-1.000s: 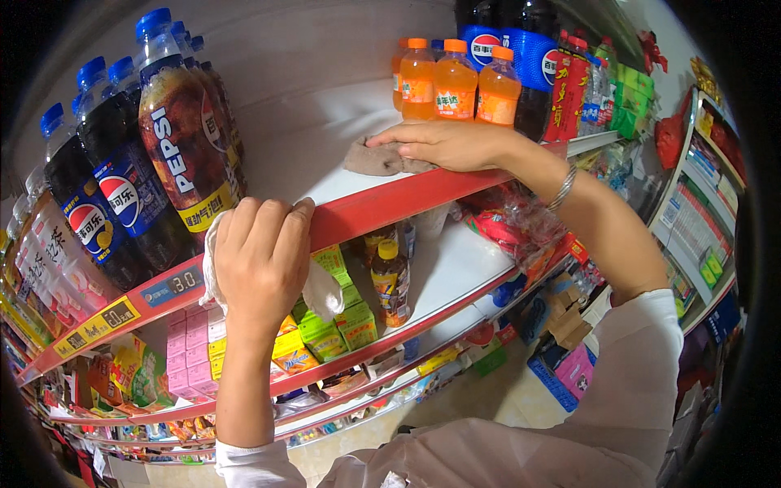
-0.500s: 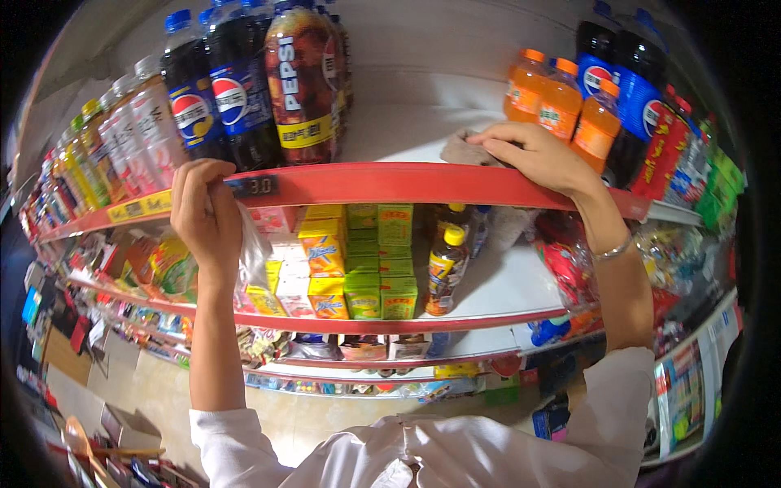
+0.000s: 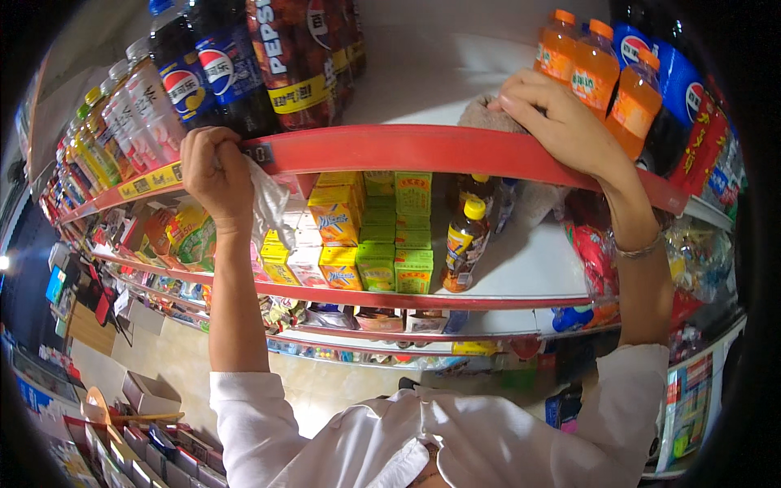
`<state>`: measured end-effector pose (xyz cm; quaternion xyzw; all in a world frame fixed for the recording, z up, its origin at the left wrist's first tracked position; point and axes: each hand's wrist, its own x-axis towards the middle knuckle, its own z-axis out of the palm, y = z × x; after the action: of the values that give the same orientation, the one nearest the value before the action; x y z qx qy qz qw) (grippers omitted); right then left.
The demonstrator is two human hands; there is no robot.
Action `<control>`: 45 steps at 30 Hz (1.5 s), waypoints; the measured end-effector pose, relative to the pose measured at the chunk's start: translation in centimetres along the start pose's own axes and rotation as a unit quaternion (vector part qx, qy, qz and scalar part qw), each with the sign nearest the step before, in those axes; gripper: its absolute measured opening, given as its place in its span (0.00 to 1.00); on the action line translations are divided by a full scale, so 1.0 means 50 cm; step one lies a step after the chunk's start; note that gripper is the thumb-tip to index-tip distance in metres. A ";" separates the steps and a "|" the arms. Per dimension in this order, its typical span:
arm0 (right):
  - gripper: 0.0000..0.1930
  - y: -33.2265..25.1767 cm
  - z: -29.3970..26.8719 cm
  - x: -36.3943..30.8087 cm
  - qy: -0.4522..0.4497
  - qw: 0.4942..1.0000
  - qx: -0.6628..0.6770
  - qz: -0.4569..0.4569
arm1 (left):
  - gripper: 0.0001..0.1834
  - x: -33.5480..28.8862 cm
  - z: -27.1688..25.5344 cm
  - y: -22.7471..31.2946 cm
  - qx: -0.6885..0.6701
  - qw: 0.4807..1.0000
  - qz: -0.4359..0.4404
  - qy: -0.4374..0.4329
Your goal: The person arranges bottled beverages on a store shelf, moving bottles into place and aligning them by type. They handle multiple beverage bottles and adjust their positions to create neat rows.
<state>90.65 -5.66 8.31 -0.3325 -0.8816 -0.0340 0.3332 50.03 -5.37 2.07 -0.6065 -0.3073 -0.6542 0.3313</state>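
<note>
My left hand (image 3: 215, 175) is closed at the red front edge (image 3: 390, 150) of the upper shelf. A thin, white crumpled sheet (image 3: 268, 199), cloth or tissue, hangs from its fist. My right hand (image 3: 557, 118) reaches over the same edge, its fingers bent onto a fuzzy grey-brown cloth (image 3: 490, 115) on the shelf top. Below the edge, beside my right wrist, shows a similar grey patch (image 3: 537, 199). Orange drink bottles (image 3: 592, 69) stand right behind this hand. Dark cola bottles (image 3: 213, 73) stand behind my left hand.
The shelf below holds yellow and green drink cartons (image 3: 378, 244) and a yellow-capped bottle (image 3: 466, 244). Pink-and-white bottles (image 3: 146, 114) line the left. Bagged goods (image 3: 691, 256) sit at the right. Lower left are boxes (image 3: 150, 394) and a wooden spoon (image 3: 98, 403).
The whole view has shifted and tilted, so the shelves sit higher in it. Both hands keep about the same places along the shelf edge, the right still on the grey-brown cloth.
</note>
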 end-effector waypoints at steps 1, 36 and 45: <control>0.20 -0.006 0.007 0.000 0.028 0.998 -0.049 -0.001 | 0.06 -0.001 0.002 -0.002 0.006 1.000 0.011 0.001; 0.28 -0.076 0.260 -0.233 0.131 0.983 -0.061 0.113 | 0.06 0.003 0.005 -0.004 0.001 0.999 0.031 0.029; 0.18 0.035 0.386 -0.276 0.121 0.902 0.268 0.316 | 0.07 0.001 0.004 -0.003 -0.008 0.998 0.031 0.045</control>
<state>88.47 -6.65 -15.37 -0.4851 -0.6587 0.2710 0.5073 50.02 -5.10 2.15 -0.5888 -0.2676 -0.6723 0.3601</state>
